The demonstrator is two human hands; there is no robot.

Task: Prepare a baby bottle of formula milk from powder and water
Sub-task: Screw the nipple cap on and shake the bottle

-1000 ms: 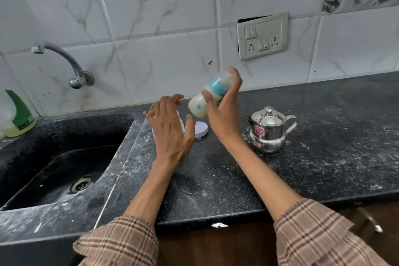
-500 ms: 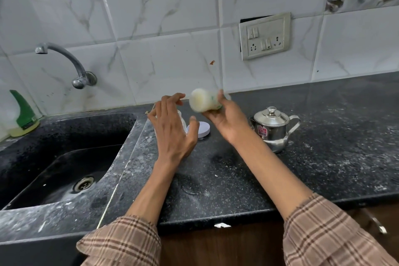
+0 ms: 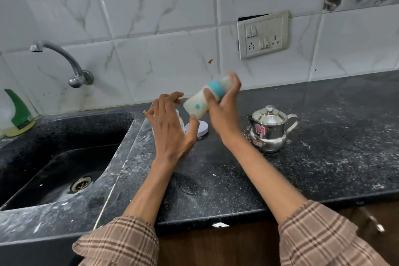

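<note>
As the capped baby bottle [image 3: 205, 101] was swung back up, gripped within the right hand [image 3: 222, 114] fingers, mixing continued; the left hand [image 3: 170, 127] hovered loosely spread, empty.

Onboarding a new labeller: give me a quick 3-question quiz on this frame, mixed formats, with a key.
1. True or false: the right hand grips the baby bottle in the air, tilted, above the counter.
2. Multiple choice: what stands on the counter to the right of the right hand? A) a steel kettle with its lid on B) a glass jug C) a frying pan
3. Fill in: the left hand holds ____, its fingers spread above the counter near the white round lid.

Key: 1 true; 2 A; 3 nothing
</note>
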